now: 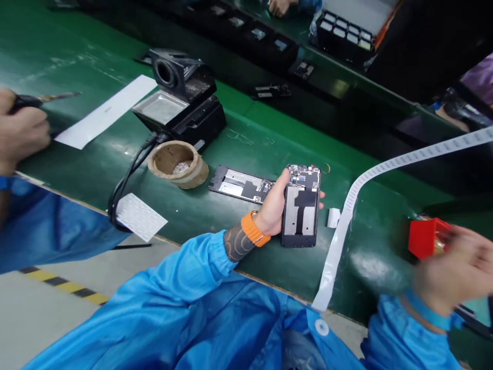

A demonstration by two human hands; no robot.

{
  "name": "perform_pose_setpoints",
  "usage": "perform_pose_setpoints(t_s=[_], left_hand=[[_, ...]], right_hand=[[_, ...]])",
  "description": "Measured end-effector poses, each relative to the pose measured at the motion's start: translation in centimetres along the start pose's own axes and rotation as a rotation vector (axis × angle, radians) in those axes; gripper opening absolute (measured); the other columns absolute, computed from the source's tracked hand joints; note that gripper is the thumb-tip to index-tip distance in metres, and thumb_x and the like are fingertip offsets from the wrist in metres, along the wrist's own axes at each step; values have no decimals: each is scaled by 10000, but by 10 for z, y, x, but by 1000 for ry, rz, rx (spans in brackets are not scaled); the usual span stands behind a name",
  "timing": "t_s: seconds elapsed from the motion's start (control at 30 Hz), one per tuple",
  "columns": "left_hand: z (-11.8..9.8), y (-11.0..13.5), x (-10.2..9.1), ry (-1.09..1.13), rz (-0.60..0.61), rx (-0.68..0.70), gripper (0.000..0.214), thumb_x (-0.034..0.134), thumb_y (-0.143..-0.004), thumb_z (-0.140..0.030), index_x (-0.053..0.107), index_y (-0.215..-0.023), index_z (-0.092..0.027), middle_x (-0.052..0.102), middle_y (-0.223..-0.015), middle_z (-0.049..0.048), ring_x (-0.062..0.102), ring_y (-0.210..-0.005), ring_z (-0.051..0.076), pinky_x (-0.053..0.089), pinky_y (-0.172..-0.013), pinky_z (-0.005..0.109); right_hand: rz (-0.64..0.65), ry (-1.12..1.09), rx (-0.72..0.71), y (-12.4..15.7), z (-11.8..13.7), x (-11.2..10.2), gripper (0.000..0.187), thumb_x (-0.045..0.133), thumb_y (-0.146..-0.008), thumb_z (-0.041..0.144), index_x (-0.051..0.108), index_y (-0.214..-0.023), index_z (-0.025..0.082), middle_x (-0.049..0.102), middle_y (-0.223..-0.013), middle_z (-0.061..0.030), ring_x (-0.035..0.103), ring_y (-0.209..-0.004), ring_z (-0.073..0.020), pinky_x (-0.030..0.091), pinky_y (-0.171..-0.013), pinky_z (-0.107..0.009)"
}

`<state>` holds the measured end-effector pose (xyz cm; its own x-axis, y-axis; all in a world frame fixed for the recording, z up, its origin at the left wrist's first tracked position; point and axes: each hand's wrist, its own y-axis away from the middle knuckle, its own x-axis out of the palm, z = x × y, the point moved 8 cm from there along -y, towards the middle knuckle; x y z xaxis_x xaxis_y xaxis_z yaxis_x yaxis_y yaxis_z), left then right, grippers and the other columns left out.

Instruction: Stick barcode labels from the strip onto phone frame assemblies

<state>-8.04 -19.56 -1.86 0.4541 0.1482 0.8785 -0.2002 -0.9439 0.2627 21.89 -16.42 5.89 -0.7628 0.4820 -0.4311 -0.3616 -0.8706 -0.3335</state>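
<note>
My left hand point(272, 206), with an orange band at the wrist, is closed around an opened phone point(301, 206) whose circuit board and metal plates face up. It holds the phone just above the green belt point(250, 136). A second opened phone body point(241, 184) lies flat on the belt just left of that hand. My right hand point(456, 272) is far to the right, smeared by motion, beside a small red box point(424, 237). Its fingers cannot be made out.
A long white label strip point(348, 210) curls across the belt. A brown ring-shaped dish point(177, 164), a black device with a lens point(181, 95), cables and white sheets point(140, 217) lie to the left. A co-worker's hand point(19, 131) holds a tool at far left. A tray of parts point(342, 31) sits at the back.
</note>
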Motion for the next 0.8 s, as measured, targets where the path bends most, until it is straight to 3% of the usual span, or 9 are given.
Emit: perform_pose_setpoints(t_s=[0.03,0.1,0.13,0.2,0.4,0.6,0.7,0.8], left_hand=[[1,0,-2,-11,-28,16,656,303,-960,-650,680,-1111,-134,734,-993,138,720,-801,257,559,-708,356],[2,-1,-8,-24,-96,49,656,309,-959,-650,691,-1082,-131,731,-1010,134,716,-822,251,565,-748,367],[2,-1,-11,-28,-132,64,659,298,-964,-645,697,-1055,-128,730,-1011,129,713,-825,242,566,-757,364],[2,1,-16,-40,-197,88,649,274,-980,-620,700,-1012,-131,729,-999,115,706,-817,217,568,-751,345],[4,3,-15,-107,-251,126,656,286,-967,-654,673,-1119,-147,709,-1110,117,685,-1000,240,547,-878,373],[6,5,-17,-189,-287,116,646,356,-950,-669,677,-1107,-131,709,-1108,126,636,-1138,259,497,-981,358],[4,6,-16,-204,-281,104,596,339,-985,-609,665,-1127,-130,701,-1141,117,634,-1144,244,480,-1013,357],[-1,8,-14,-184,-274,122,569,331,-992,-595,660,-1141,-155,678,-1212,98,646,-1126,242,471,-1031,384]], right_hand=[[184,-39,-86,27,18,36,301,462,-928,456,632,-1137,322,644,-1075,-116,634,-966,-289,485,-776,-494],[671,-179,-93,85,36,109,362,612,-856,399,589,-1191,263,665,-1002,-79,639,-804,-221,528,-715,-425],[777,-229,-45,105,37,132,400,651,-831,377,565,-1199,244,656,-980,-64,628,-758,-189,534,-682,-381],[870,-329,96,127,29,157,443,685,-805,375,530,-1189,216,632,-900,-29,600,-686,-148,516,-595,-304],[1054,-519,427,138,0,165,432,682,-826,433,504,-1165,232,596,-739,47,509,-517,-96,394,-420,-201],[1086,-671,701,139,-4,167,436,729,-758,417,565,-1114,226,577,-685,55,440,-450,-78,296,-365,-178],[1093,-700,787,139,-4,168,440,737,-736,401,576,-1104,222,559,-656,60,419,-436,-77,271,-361,-178],[1094,-670,781,138,-4,167,430,734,-735,403,586,-1098,228,584,-683,45,435,-448,-89,277,-368,-190]])
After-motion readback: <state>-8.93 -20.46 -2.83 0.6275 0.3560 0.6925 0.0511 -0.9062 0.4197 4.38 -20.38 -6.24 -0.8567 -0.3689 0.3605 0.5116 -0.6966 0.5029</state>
